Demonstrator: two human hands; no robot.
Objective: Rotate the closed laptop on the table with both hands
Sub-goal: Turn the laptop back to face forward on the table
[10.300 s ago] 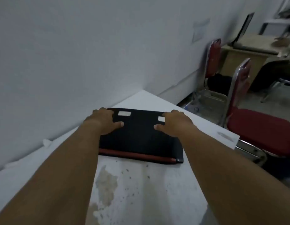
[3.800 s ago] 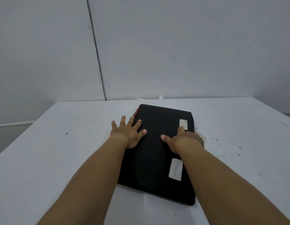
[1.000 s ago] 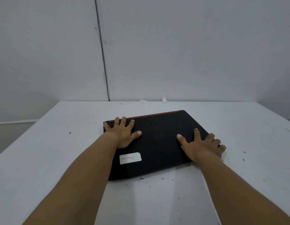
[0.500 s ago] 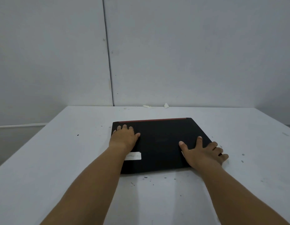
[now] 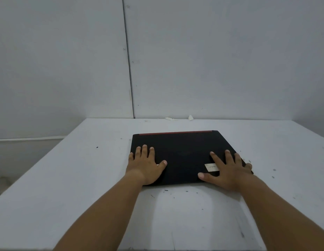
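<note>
My arms reach out over the near edge of the table [image 5: 67, 205]. My left hand [image 5: 145, 166] lies flat and spread on the near left corner of the laptop [image 5: 183, 156], and my right hand [image 5: 228, 171] lies flat and spread on its near right corner, partly over a white sticker [image 5: 211, 167]. Neither hand grips anything; both just press down. The laptop sits shut and flat in the middle of the table, its red strip [image 5: 175, 133] on the far side, toward the wall [image 5: 212, 60]. I think it is hard, stiff and a bit heavy, with a smooth lid that palms could slip on. Pressing down at two corners should let me turn it by sliding. Beyond it, white scraps [image 5: 190, 117] lie at the table's far edge.
</note>
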